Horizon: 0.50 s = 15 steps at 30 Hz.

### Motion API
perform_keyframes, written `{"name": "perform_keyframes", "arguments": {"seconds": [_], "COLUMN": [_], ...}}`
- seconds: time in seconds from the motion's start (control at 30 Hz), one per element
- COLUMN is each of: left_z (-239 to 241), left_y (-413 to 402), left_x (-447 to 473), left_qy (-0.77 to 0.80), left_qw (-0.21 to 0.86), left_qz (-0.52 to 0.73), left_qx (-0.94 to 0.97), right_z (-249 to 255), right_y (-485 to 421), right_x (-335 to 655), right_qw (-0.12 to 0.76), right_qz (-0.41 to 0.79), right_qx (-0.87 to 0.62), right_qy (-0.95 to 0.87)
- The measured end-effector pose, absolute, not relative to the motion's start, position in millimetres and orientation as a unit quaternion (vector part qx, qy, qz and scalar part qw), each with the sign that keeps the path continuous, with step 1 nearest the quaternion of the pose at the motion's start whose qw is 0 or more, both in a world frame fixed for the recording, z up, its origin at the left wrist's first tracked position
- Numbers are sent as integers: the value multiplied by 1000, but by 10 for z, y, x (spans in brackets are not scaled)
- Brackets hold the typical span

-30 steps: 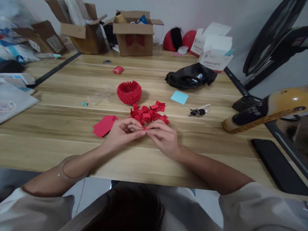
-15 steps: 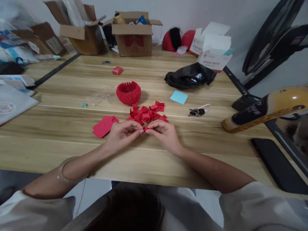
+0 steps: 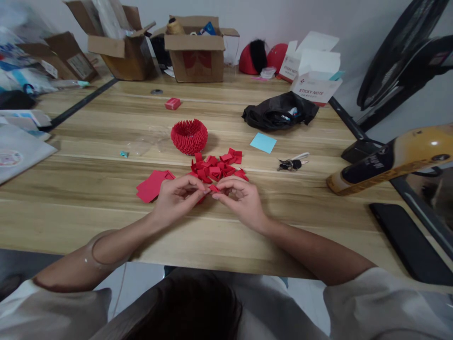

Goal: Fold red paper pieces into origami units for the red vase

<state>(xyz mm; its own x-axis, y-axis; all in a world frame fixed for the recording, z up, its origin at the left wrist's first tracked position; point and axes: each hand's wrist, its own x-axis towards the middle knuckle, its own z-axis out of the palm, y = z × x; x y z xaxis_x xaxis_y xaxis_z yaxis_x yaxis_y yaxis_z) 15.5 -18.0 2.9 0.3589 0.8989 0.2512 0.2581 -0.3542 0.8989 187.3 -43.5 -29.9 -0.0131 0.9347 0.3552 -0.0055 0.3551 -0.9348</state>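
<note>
Red paper piece [image 3: 211,189] is pinched between left hand [image 3: 179,196] and right hand [image 3: 239,198]; uneven pressing could skew its fold.

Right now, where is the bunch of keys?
In the head view the bunch of keys lies on the wooden table, to the right of the pile of folded red paper pieces and just below the blue sticky note.
</note>
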Motion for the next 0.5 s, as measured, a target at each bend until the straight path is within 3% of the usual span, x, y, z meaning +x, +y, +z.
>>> {"name": "perform_keyframes", "arguments": {"seconds": [0.5], "left_z": [37], "left_y": [-191], "left_x": [127], "left_qy": [379], "left_qw": [361], "left_qz": [397], "left_qx": [754], "right_z": [-266], "right_y": [-461], "right_x": [1863], "right_qw": [589], "right_qz": [385], "right_qx": [-398], "right_qy": [-588]}}
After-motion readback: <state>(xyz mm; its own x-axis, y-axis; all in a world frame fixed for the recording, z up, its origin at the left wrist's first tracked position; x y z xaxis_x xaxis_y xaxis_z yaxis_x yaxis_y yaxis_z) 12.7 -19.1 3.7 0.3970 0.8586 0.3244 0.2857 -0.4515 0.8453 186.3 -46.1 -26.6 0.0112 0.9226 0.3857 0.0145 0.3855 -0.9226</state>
